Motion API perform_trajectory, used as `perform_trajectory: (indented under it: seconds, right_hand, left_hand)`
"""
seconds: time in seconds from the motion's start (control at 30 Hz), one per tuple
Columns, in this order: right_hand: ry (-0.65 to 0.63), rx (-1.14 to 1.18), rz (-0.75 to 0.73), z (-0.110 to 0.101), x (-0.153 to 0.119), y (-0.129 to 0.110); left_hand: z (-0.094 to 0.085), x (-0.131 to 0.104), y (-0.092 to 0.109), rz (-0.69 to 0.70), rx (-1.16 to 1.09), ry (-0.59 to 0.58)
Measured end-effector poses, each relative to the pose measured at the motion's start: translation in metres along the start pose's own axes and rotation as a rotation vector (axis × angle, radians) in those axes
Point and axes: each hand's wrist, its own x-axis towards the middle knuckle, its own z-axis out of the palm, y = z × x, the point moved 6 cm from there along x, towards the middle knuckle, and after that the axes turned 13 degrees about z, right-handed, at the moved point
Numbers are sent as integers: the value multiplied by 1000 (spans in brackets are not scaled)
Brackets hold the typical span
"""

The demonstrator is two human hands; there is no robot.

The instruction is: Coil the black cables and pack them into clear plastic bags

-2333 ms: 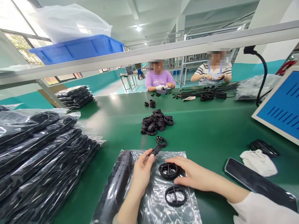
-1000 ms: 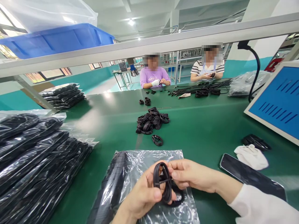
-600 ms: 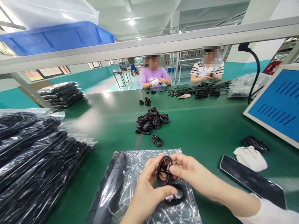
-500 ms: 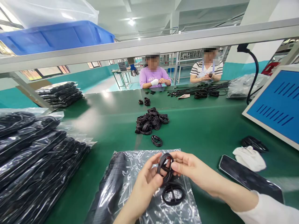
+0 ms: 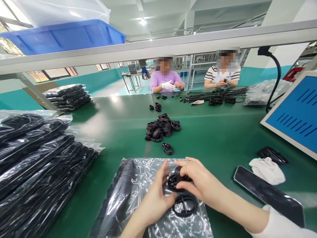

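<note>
A clear plastic bag [image 5: 141, 183] lies flat in front of me, with tightly packed black cable coils [image 5: 115, 198] along its left side. Over the bag, my right hand [image 5: 195, 177] curls thumb and fingers around a black coiled cable [image 5: 177, 172], partly hidden by the fingers. Just left of it my left hand [image 5: 159, 195] is open, fingers stretched and apart from the thumb, beside the coils. Another coiled cable [image 5: 184, 205] rests on the bag below my right hand. A single coil [image 5: 167, 148] sits beyond the bag, in front of a pile of coils [image 5: 162, 128].
Bagged black cables [image 5: 37, 165] are stacked high at left. A phone [image 5: 268, 195], a white cloth [image 5: 267, 170] and a black cable bundle [image 5: 273, 155] lie at right by a blue machine [image 5: 294, 112]. A metal rail [image 5: 158, 46] crosses above. Two people sit across the green table [image 5: 210, 132].
The coil held up between both hands has come down to the bag. My left hand has let go and opened; my right hand has turned palm down over the coil. The view shifted slightly.
</note>
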Motion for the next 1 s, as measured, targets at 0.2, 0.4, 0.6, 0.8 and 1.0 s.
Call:
perform_trajectory:
  seconds: [0.2,0.4,0.6,0.8,1.0]
  right_hand:
    - [-152,-73,-15,24,-3,4]
    - [-115,-128,214,-9,22,5]
    - [-115,-340,231,15,97,45]
    - [-78,-304,175,11,85,19]
    - [0,-8,22,-1,9,-47]
  left_hand:
    - [14,-2,-7,12,5,-96]
    - [11,-4,-10,-70,14,-103]
    - [4,-8,-14,-80,-31,-128]
    - [-26,1,1,63,-341,359]
    - [-3,-2,25,-4,-678,77]
